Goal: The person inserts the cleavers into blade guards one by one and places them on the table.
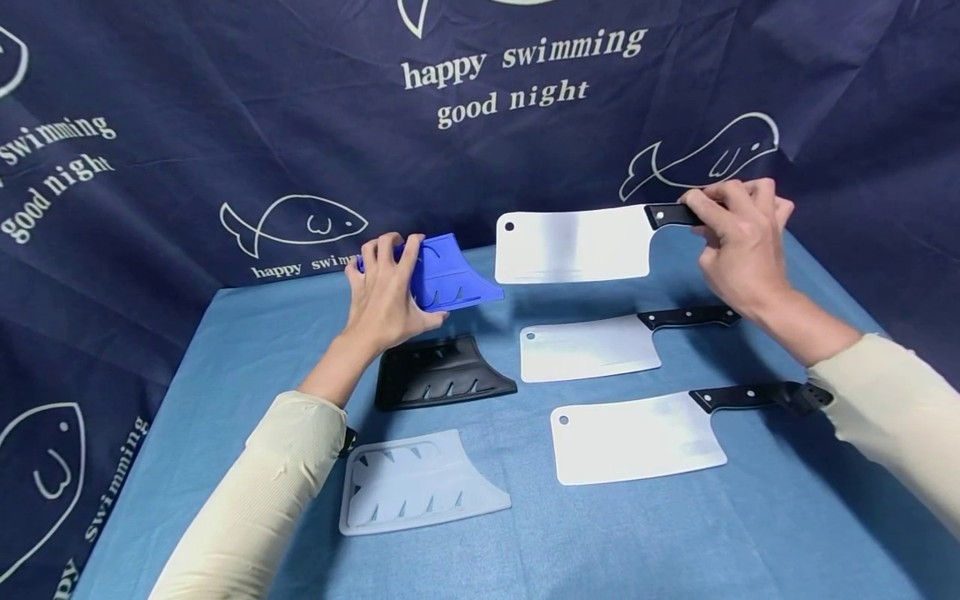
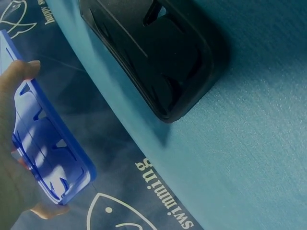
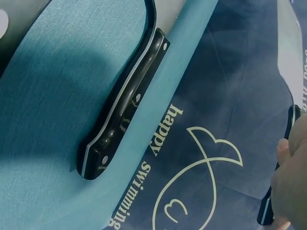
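Observation:
My left hand (image 1: 382,292) grips a blue knife sheath (image 1: 444,275) by its left end, thumb at the lower edge and fingers over the top. In the left wrist view the blue sheath (image 2: 53,139) is held off the table. My right hand (image 1: 742,237) holds a cleaver (image 1: 573,246) by its black handle (image 1: 667,215), the blade pointing left toward the sheath's narrow tip. Blade and sheath are side by side in the head view, a slim gap between them. The right wrist view shows this cleaver (image 3: 291,52) raised, seen nearly edge-on.
Below lie a black sheath (image 1: 442,375) and a pale translucent sheath (image 1: 420,487) on the left. Two more cleavers, a middle one (image 1: 588,350) and a near one (image 1: 637,442), lie on the blue tablecloth (image 1: 525,558). A dark printed curtain (image 1: 300,125) hangs behind.

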Available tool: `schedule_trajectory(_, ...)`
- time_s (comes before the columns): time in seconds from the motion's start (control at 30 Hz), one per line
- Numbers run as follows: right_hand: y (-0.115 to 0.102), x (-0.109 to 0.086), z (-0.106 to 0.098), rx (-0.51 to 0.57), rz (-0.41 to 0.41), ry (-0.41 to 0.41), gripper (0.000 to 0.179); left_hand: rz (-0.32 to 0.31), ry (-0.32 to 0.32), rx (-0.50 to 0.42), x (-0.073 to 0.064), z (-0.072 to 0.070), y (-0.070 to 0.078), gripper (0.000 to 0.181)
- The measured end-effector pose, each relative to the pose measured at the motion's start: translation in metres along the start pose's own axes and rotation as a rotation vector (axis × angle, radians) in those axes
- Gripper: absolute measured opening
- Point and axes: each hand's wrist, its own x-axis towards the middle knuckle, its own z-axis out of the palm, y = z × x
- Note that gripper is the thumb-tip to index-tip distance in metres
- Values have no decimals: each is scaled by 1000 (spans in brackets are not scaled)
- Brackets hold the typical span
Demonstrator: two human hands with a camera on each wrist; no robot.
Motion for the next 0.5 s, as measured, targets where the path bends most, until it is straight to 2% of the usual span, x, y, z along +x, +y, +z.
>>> schedule_trajectory(0.5,-2,1,0,-7,-21,-3,48,1,-7,-3,0,0,-1,108)
